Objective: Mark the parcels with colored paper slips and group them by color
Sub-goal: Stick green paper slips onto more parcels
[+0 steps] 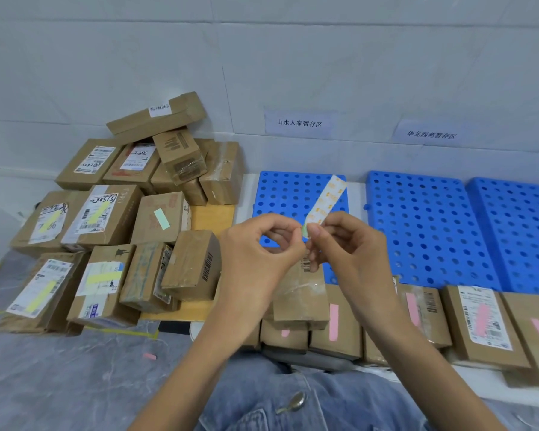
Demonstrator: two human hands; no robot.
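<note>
My left hand [255, 244] and my right hand [346, 241] meet above the middle of the floor, both pinching the lower end of a paper slip [324, 203]. Its white backing with orange print stands up, and a pale green edge shows at my fingertips. Right under my hands sits an unmarked cardboard parcel [299, 293] on top of parcels with pink slips [333, 321]. On the left lies a pile of parcels, several with yellow slips [103, 276] and one with a green slip [162, 218].
Blue perforated pallets [423, 225] lie along the white wall, under two paper signs [299, 123]. More pink-marked parcels [483, 321] line the right front. A loose pink scrap [149, 356] lies on the plastic-covered floor. My jeans-clad legs fill the bottom.
</note>
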